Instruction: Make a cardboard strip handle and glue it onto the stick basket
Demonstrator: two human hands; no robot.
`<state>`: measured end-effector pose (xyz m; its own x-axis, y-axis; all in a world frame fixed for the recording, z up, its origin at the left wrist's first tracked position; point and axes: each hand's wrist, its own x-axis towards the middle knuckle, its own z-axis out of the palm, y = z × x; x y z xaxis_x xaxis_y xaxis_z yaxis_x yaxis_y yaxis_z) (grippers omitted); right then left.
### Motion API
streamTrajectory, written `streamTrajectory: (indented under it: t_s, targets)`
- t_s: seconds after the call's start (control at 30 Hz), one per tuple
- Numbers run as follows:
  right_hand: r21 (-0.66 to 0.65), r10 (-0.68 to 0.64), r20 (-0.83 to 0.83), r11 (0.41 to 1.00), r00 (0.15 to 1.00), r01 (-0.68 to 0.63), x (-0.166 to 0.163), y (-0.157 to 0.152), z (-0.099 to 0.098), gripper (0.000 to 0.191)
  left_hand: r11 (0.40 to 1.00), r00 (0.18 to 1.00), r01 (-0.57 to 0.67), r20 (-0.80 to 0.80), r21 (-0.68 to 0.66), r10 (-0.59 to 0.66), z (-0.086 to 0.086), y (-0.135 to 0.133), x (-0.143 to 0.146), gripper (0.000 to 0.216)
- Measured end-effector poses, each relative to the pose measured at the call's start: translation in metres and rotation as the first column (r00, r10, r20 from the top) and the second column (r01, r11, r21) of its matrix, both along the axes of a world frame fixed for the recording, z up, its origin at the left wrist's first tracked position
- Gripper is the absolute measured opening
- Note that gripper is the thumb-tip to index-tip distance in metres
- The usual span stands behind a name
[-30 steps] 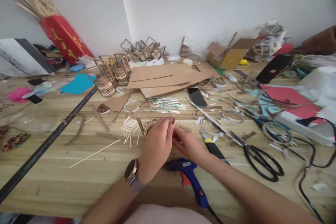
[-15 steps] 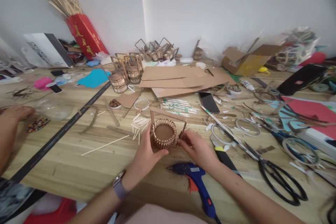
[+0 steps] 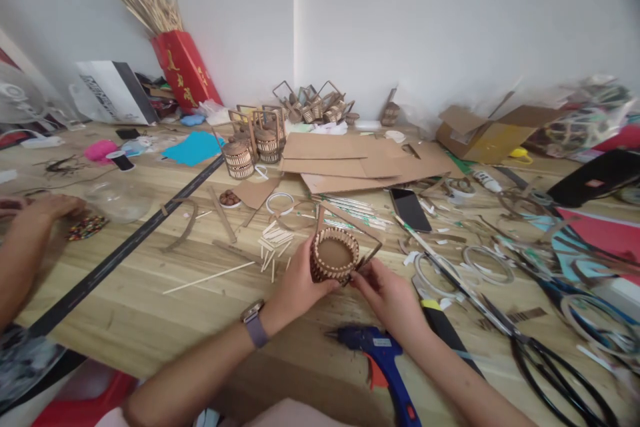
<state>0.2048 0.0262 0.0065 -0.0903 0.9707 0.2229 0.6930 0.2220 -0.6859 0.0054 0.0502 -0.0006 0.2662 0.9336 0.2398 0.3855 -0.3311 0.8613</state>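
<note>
My left hand [image 3: 298, 284] cups a small round cardboard basket [image 3: 334, 261] from its left side, fingers curled round its wall. My right hand [image 3: 387, 293] pinches the lower end of the basket's cardboard handle strip [image 3: 349, 221] at the right side of the basket. The basket stands upright, its open top facing me, just above the wooden table [image 3: 150, 307]. A blue glue gun [image 3: 384, 360] lies on the table right below my hands. Short wooden sticks [image 3: 274, 247] lie scattered to the left of the basket.
Large black scissors [image 3: 550, 360] and tape rings [image 3: 487, 264] lie at the right. A phone [image 3: 410, 209], cardboard sheets [image 3: 360, 159] and finished baskets [image 3: 253, 147] sit further back. Another person's hand [image 3: 47, 208] rests at the far left by a clear bowl [image 3: 117, 199].
The basket has been turned from lying low under my hands to upright with its opening showing. The view has swung left, bringing another person's arm into sight.
</note>
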Motion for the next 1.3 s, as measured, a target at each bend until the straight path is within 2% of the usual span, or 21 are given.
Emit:
streamTrajectory:
  t_s: [0.33,0.57,0.67,0.77,0.87,0.93,1.13,1.3]
  targets:
    - [-0.012,-0.052,-0.011,0.999,0.999,0.052,0.002,-0.003,-0.001,0.020,0.988,0.990,0.144,-0.004,0.051,-0.144,0.001,0.021,0.002,0.096]
    - [-0.011,-0.066,-0.014,0.998,0.998,0.066,0.000,-0.006,-0.001,0.022,0.988,0.987,0.151,-0.050,0.011,-0.150,-0.001,0.019,0.004,0.109]
    - [-0.011,-0.061,-0.011,0.998,0.998,0.061,0.000,-0.008,0.000,0.022,0.993,0.990,0.111,-0.089,0.049,-0.106,0.000,0.016,0.004,0.110]
    - [-0.009,-0.050,-0.016,0.999,0.999,0.050,-0.001,-0.008,0.001,0.022,0.977,0.985,0.095,-0.160,0.189,-0.065,0.007,0.014,0.004,0.092]
    - [-0.001,-0.050,-0.012,0.999,0.999,0.050,-0.001,-0.008,0.002,0.024,0.935,0.959,0.163,-0.275,0.314,-0.075,0.016,0.013,0.003,0.039]
    - [0.008,-0.058,-0.002,0.998,0.998,0.058,0.000,-0.008,0.002,0.026,0.920,0.946,0.182,-0.318,0.346,-0.068,0.021,0.012,0.003,0.016]
    - [0.036,-0.081,0.019,0.996,0.997,0.080,0.002,-0.009,0.001,0.032,0.935,0.963,0.177,-0.249,0.308,-0.100,0.038,0.008,0.000,0.013]
    - [0.029,-0.062,0.020,0.998,0.998,0.062,0.002,-0.007,0.000,0.030,0.961,0.957,0.225,-0.225,0.163,-0.186,0.067,0.002,-0.023,0.009]
